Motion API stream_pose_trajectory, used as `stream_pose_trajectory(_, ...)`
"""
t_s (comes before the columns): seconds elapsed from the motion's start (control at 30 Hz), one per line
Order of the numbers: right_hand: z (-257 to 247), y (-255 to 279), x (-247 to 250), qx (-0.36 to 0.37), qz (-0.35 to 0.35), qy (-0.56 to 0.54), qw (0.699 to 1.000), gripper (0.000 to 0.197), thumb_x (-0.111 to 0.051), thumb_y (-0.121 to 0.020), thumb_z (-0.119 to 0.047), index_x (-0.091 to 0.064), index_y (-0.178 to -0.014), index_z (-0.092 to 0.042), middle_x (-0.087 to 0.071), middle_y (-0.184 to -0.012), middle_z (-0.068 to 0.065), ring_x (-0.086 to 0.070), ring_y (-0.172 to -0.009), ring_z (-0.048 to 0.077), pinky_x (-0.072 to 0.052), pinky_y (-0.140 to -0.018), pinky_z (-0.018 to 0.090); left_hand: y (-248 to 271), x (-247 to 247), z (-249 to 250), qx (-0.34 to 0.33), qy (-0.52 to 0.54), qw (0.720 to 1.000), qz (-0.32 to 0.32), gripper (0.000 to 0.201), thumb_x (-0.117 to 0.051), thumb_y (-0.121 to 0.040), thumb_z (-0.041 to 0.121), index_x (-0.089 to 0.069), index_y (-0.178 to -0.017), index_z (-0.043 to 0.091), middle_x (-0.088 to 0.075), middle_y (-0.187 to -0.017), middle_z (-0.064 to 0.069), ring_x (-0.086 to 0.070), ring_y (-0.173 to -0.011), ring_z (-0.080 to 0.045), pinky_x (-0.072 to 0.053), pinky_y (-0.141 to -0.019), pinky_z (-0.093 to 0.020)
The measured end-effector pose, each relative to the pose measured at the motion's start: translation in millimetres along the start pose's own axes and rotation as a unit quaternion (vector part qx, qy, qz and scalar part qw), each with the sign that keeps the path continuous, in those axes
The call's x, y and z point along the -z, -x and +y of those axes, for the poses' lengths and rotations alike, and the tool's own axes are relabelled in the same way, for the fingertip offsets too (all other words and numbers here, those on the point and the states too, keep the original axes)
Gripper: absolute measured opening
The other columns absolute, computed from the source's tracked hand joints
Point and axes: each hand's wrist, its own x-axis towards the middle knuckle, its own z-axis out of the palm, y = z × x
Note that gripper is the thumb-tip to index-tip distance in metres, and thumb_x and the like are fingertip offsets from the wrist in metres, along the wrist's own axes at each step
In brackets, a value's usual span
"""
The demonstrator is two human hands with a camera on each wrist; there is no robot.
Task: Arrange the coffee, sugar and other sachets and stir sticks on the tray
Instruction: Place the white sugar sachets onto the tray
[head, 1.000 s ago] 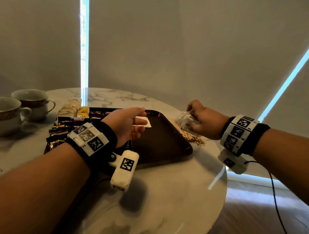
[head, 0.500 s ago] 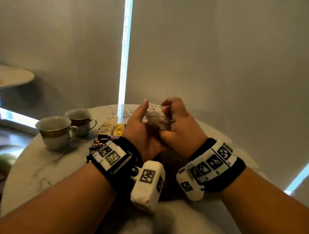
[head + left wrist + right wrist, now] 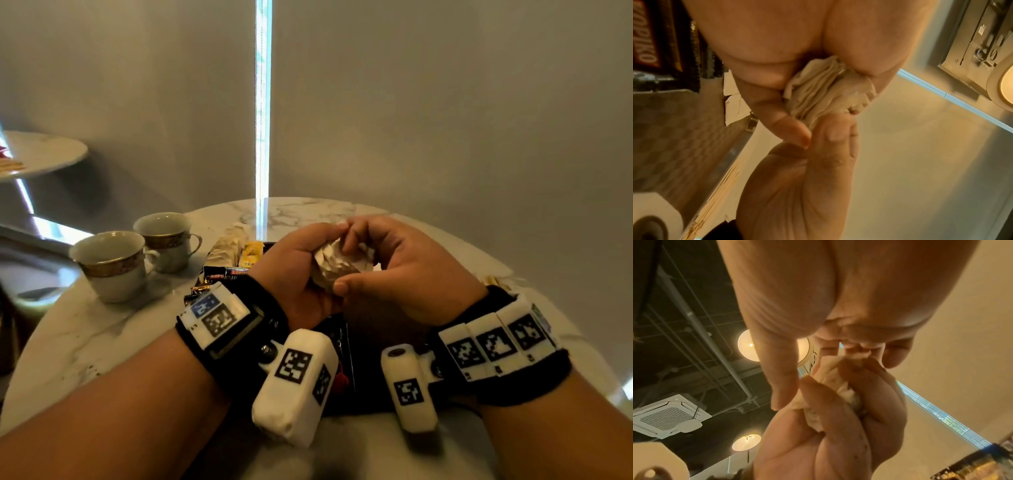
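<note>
Head view: I see my left hand and my right hand raised together above the near middle of the round marble bench, both clamped on one bundle of white sachets. The left fingers curl round its left side; the right thumb presses its near edge and the right fingers fold over its top. The dark tray lies under my wrists, mostly hidden. At its far left corner I note dark coffee sachets, a yellow sachet and pale sachets. Stir sticks show just past my right wrist. Two cups stand on the left of the bench, apart from the tray.

Left wrist view: the left hand pinches the stacked edges of the white sachets, with the right hand meeting it from below. Dark coffee sachets lie at the left edge.

Right wrist view: the right hand and the left hand close on the crumpled white sachets. Ceiling lamps show behind.
</note>
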Motion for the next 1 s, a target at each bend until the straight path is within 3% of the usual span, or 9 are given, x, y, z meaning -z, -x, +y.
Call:
stream_pose_trajectory(0.1,5,3,-2,0.007,0.012,-0.012,1.000,0.032,-0.087,-0.061,-0.020,-0.063,-0.081,-0.026,-0.071,-0.101,0.008,-0.069,-0.098,0.031,-0.055,-0.088,0.056,4,-4,0,0.011,0.012,1.000,-0.007,0.039,-0.050,-0.091,0.039,-0.068,-0.096,0.005,-0.066,-0.097,-0.015,-0.066,-0.082,-0.026,-0.056,-0.075,-0.035)
stream_pose_trajectory(0.17,7,3,-2,0.008,0.023,-0.028,0.999,0.033,-0.087,-0.061,-0.019,-0.060,-0.080,-0.024,-0.072,-0.099,0.011,-0.069,-0.096,0.032,-0.057,-0.083,0.050,8,-6,0,0.010,0.035,0.999,-0.008,0.044,-0.049,-0.087,0.039,-0.061,-0.110,0.003,-0.058,-0.109,-0.019,-0.062,-0.090,-0.030,-0.051,-0.088,-0.041)
stream_pose_trajectory(0.33,3,7,-3,0.023,0.018,-0.080,0.996,0.046,-0.084,-0.062,0.001,-0.051,-0.089,-0.015,-0.071,-0.100,0.009,-0.071,-0.096,0.025,-0.058,-0.079,0.035,9,-10,0,-0.012,0.039,0.999,-0.023,0.038,-0.047,-0.090,0.032,-0.063,-0.106,0.001,-0.066,-0.096,-0.018,-0.068,-0.079,-0.028,-0.059,-0.072,-0.035)
stream_pose_trajectory(0.4,2,8,-3,0.017,-0.002,-0.066,0.998,0.049,-0.087,-0.060,0.000,-0.050,-0.089,-0.015,-0.070,-0.096,0.004,-0.070,-0.093,0.022,-0.058,-0.076,0.035,8,-12,-2,-0.002,0.009,1.000,-0.004,0.036,-0.048,-0.093,0.036,-0.060,-0.106,0.005,-0.065,-0.093,-0.015,-0.066,-0.080,-0.026,-0.059,-0.068,-0.032)
stream_pose_trajectory(0.5,2,8,-4,0.015,-0.006,-0.018,1.000,0.042,-0.087,-0.060,-0.005,-0.053,-0.081,-0.016,-0.068,-0.094,0.015,-0.067,-0.088,0.028,-0.057,-0.078,0.044,8,-13,-4,0.022,-0.018,1.000,0.000,0.042,-0.048,-0.096,0.045,-0.058,-0.106,0.006,-0.063,-0.088,-0.013,-0.065,-0.077,-0.024,-0.058,-0.066,-0.031)
stream_pose_trajectory(0.6,5,7,-5,0.029,0.010,-0.059,0.998,0.034,-0.082,-0.065,-0.001,-0.054,-0.075,-0.018,-0.070,-0.101,0.018,-0.069,-0.095,0.026,-0.058,-0.079,0.040,11,-11,-3,0.017,0.012,1.000,-0.013,0.040,-0.051,-0.091,0.044,-0.058,-0.089,0.005,-0.055,-0.085,-0.014,-0.058,-0.075,-0.025,-0.049,-0.077,-0.036)
stream_pose_trajectory(0.73,10,5,-4,0.042,0.030,-0.095,0.994,0.032,-0.080,-0.065,0.001,-0.053,-0.076,-0.013,-0.069,-0.099,0.013,-0.069,-0.097,0.027,-0.057,-0.077,0.037,9,-6,0,0.007,0.040,0.999,0.002,0.039,-0.052,-0.084,0.034,-0.057,-0.105,0.002,-0.052,-0.098,-0.018,-0.053,-0.089,-0.030,-0.040,-0.094,-0.044)
stream_pose_trajectory(0.9,8,7,-3,0.027,-0.010,-0.114,0.993,0.025,-0.079,-0.071,-0.006,-0.059,-0.081,-0.017,-0.069,-0.093,0.006,-0.068,-0.088,0.023,-0.056,-0.073,0.033,7,-8,-4,0.030,-0.027,0.999,0.035,0.035,-0.047,-0.098,0.037,-0.066,-0.093,0.008,-0.064,-0.081,-0.008,-0.063,-0.069,-0.020,-0.052,-0.067,-0.035)
stream_pose_trajectory(1.0,9,6,-4,0.021,-0.008,-0.116,0.993,0.020,-0.071,-0.079,-0.007,-0.062,-0.076,-0.024,-0.068,-0.093,0.007,-0.067,-0.087,0.022,-0.056,-0.075,0.036,7,-8,-5,0.048,-0.039,0.997,0.046,0.039,-0.044,-0.100,0.042,-0.066,-0.092,0.011,-0.067,-0.080,-0.007,-0.066,-0.067,-0.019,-0.055,-0.063,-0.031)
